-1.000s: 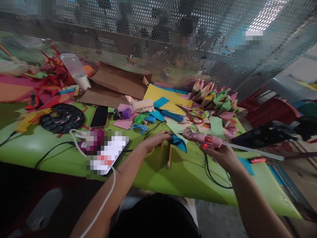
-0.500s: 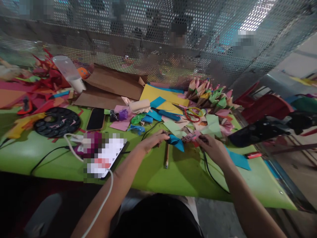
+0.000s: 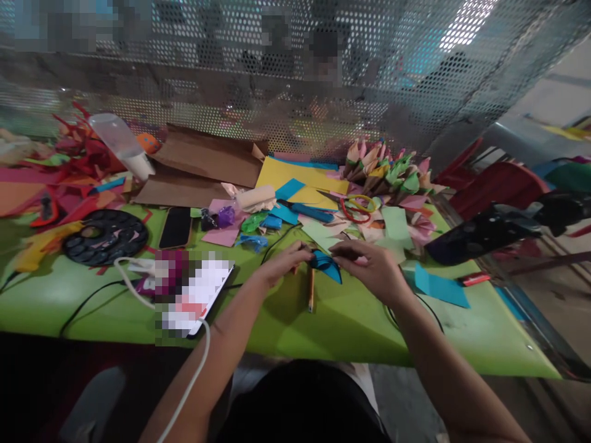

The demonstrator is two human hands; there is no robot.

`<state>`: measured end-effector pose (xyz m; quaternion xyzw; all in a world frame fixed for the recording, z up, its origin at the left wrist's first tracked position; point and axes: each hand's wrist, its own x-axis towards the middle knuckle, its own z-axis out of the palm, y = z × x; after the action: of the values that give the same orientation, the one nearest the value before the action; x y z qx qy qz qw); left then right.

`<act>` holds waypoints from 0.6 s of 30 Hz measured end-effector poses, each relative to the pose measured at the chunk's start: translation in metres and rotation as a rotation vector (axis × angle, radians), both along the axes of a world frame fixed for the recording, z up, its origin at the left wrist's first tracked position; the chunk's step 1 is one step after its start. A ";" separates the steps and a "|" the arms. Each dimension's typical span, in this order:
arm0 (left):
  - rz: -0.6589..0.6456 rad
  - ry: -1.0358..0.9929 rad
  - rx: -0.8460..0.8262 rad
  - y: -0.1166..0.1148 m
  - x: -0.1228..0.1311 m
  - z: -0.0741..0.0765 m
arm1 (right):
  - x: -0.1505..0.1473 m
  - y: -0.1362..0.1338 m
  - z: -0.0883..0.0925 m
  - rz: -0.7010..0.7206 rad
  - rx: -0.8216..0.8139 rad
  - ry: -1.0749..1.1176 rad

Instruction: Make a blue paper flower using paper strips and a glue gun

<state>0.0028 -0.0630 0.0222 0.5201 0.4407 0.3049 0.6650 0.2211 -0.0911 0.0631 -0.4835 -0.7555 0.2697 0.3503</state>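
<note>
A piece of blue paper (image 3: 327, 269), curled into a cone-like shape, is held just above the green table. My left hand (image 3: 290, 258) is closed, pinching its left end between thumb and fingers. From the other side, my right hand (image 3: 369, 267) bends inward, its fingertips closed at the paper's upper right edge. Something small and pinkish shows by the right fingers, too blurred to name. Below the blue paper lies a pencil (image 3: 311, 292), pointing towards me.
Scissors (image 3: 355, 209), a blue-handled tool (image 3: 311, 212) and paper sheets lie behind my hands. Folded paper flowers (image 3: 388, 169) stand at the back. To the left are a charging phone (image 3: 203, 295), a black palette (image 3: 104, 237) and a yellow glue gun (image 3: 46, 246). A dark bottle (image 3: 480, 234) lies right.
My right hand has moved left from beside the pink piece to the blue paper, its fingers now at the paper's edge. My left hand keeps its pinch. The view has shifted slightly.
</note>
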 end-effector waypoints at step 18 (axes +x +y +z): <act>-0.029 0.055 0.019 -0.003 0.003 0.008 | -0.002 0.003 0.015 0.156 0.045 -0.189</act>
<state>0.0056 -0.0662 0.0304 0.5410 0.4485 0.2850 0.6519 0.2196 -0.0884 0.0780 -0.4386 -0.8264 0.2321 0.2662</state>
